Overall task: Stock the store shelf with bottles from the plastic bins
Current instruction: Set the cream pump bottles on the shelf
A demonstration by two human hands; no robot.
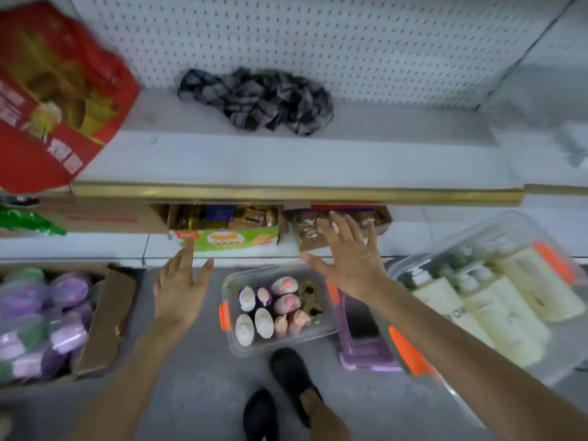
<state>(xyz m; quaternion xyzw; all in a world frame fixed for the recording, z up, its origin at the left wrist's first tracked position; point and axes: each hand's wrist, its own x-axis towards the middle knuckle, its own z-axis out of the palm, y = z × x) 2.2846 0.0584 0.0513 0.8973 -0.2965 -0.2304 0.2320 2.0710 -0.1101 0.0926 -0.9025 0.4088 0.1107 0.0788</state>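
Stocking looks unstarted: the shelf point(286, 160) holds only a dark cloth point(257, 100), the plastic bins point(280, 340) below are full of bottles point(264, 323), and the left hand point(179, 291) and right hand point(346, 262) hover with fingers spread, empty.

Shop aisle: white pegboard shelf point(286, 160), snack boxes point(235, 237) below, probably stock bins point(486, 281) on floor.

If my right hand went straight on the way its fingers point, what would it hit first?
Most likely the brown box of packets: the right hand points its spread fingers at it. Whether they already touch is unclear.
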